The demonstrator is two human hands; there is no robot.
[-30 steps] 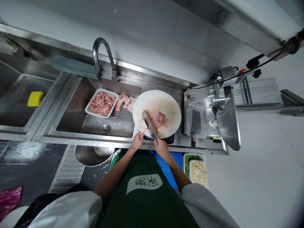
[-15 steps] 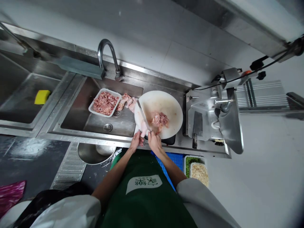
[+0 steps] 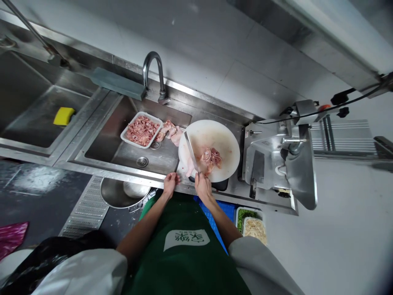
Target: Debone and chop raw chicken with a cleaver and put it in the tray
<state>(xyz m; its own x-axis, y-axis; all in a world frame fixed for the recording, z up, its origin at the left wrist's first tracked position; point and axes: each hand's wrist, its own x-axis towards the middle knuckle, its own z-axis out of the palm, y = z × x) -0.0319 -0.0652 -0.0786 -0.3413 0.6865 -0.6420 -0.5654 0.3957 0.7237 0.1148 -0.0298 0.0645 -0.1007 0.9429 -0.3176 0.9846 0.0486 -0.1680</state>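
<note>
My right hand point(image 3: 203, 186) is closed round the handle of a kitchen knife point(image 3: 191, 151), whose blade slants up and left over the round white cutting board point(image 3: 229, 141). A pale, skin-on piece of raw meat point(image 3: 190, 167) lies at the board's near left edge, beside the blade. Right of the blade sits a small heap of pinkish raw meat pieces point(image 3: 211, 157). My left hand point(image 3: 170, 183) is at the counter's front edge, left of the board and apart from the meat; its fingers are loosely curled, and nothing shows in them.
A white basket point(image 3: 124, 137) of chopped meat stands in the sink point(image 3: 132, 157), with larger raw pieces point(image 3: 168, 132) beside it. Behind are a tap point(image 3: 161, 78) and a grey-green slab point(image 3: 118, 84). On the right, a slicer point(image 3: 296, 164) has a cleaver point(image 3: 257, 166) lying by it.
My left hand has let go of the pale meat piece and moved left, away from the board. The right hand still holds the knife over the board. The whole view has shifted slightly.
</note>
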